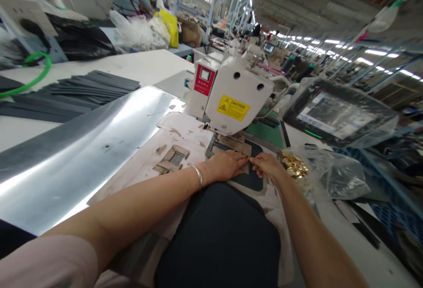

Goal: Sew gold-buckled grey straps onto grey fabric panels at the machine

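My left hand [228, 164] and my right hand [267, 165] meet fingertip to fingertip just below the head of a white sewing machine [234, 94]. Both press on a small piece laid on a dark navy panel [251, 180] set in a pale template [185, 138]. What the fingers pinch is too small to tell. A silver bangle sits on my left wrist. A larger dark piece [218, 239] lies nearer to me, between my forearms.
A clear bag of gold metal parts [294, 164] lies right of my right hand. A screen wrapped in plastic [340, 114] stands at the right. A shiny metal sheet [82, 147] and stacked dark strips [76, 94] lie left. A person works at the far back left.
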Demonstrator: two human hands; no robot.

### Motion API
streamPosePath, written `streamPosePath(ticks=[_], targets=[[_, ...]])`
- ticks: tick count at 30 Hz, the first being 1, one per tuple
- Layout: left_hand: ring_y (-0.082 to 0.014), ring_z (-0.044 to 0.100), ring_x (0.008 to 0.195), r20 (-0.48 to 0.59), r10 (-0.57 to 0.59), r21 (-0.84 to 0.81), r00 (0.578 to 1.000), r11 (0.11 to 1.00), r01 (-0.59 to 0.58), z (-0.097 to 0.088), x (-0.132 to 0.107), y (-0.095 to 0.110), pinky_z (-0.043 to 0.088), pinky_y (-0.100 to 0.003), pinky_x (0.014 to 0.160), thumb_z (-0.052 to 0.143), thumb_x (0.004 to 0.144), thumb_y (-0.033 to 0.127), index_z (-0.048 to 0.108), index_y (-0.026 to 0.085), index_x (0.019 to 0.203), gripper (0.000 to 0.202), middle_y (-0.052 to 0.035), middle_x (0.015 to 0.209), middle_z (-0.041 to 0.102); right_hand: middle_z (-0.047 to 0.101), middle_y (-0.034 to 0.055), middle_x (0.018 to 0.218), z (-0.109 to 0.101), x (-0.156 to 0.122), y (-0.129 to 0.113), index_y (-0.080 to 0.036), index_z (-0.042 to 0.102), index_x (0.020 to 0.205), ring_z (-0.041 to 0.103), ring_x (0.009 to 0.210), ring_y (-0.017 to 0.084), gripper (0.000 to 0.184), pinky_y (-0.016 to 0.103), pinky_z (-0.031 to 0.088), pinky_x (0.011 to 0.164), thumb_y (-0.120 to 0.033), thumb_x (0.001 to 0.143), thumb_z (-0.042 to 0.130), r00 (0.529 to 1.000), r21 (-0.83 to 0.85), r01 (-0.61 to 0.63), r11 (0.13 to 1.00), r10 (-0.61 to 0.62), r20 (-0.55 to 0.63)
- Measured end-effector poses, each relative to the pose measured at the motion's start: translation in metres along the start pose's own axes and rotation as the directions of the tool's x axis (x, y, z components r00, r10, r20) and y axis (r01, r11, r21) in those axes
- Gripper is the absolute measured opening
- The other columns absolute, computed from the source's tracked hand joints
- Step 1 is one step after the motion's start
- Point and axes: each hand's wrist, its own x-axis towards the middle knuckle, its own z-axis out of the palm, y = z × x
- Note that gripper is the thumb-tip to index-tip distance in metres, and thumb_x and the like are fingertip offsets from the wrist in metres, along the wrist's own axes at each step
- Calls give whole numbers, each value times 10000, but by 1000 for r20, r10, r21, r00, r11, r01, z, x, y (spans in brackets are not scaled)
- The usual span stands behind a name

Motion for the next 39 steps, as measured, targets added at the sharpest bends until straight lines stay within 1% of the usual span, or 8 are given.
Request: streamPosePath(ticks=[7, 13, 15, 19, 23, 27, 35, 39], targets=[[-222, 548, 1209, -63, -118, 37, 991, 992, 120, -17, -46, -27, 391, -327, 1067, 488, 962, 378, 513, 117, 1311, 436, -122, 1330, 574, 570, -37, 453, 3, -4, 3, -172, 508, 687, 453, 304, 65, 232, 152, 373, 315, -203, 841, 678, 998, 103, -21, 994, 28, -61], [-216, 556, 1133, -86, -230, 86, 969, 968, 237, -24, -60, -18, 402, -342, 1036, 473, 968, 311, 545, 132, 1229, 324, -116, 1209, 608, 581, -21, 478, 3, -5, 1, -157, 529, 682, 482, 322, 72, 229, 169, 397, 328, -201, 878, 637, 999, 68, -4, 998, 7, -48], [-233, 544, 1099, -104, -316, 95, 943, 941, 326, -28, -61, -14, 423, -356, 996, 500, 955, 354, 571, 147, 1186, 319, -116, 1176, 601, 582, -20, 477, 3, -3, 2, -158, 529, 685, 481, 316, 74, 227, 170, 394, 329, -200, 876, 644, 999, 61, -5, 998, 8, -46], [-293, 514, 1064, -112, -488, 138, 866, 855, 500, -35, -64, -14, 435, -421, 910, 546, 892, 538, 599, 202, 1178, 445, -128, 1170, 566, 572, -27, 461, 3, -1, 2, -164, 514, 696, 470, 304, 75, 228, 164, 366, 320, -204, 883, 640, 999, 75, -20, 997, 23, -37], [-302, 515, 1060, -73, -524, 136, 849, 838, 529, -37, -62, -19, 406, -431, 906, 554, 863, 598, 591, 240, 1208, 499, -108, 1134, 576, 577, -21, 473, -2, -5, -4, -163, 501, 716, 505, 331, 88, 213, 183, 425, 367, -165, 902, 605, 997, 96, -82, 992, 80, 23], [-301, 508, 1076, -49, -526, 124, 849, 840, 528, -37, -60, -22, 384, -423, 915, 572, 851, 601, 585, 231, 1220, 522, -107, 1125, 580, 608, 1, 515, -7, -9, -10, -148, 515, 740, 565, 396, 103, 180, 210, 491, 440, -102, 908, 561, 990, 109, -122, 987, 112, 88], [-300, 510, 1065, -53, -521, 158, 852, 838, 523, -46, -77, -36, 389, -419, 897, 546, 868, 598, 588, 231, 1184, 487, -100, 1116, 583, 576, -11, 459, 14, -2, -21, -142, 518, 680, 479, 320, 64, 230, 153, 303, 327, -115, 907, 543, 990, 70, -118, 991, 112, 90], [-305, 503, 1089, -40, -536, 160, 843, 829, 535, -50, -88, -48, 391, -422, 902, 550, 864, 599, 579, 236, 1198, 494, -106, 1138, 580, 577, -6, 450, 29, 0, -32, -134, 534, 662, 478, 312, 68, 220, 159, 279, 315, -108, 878, 568, 989, 57, -121, 991, 115, 96]])
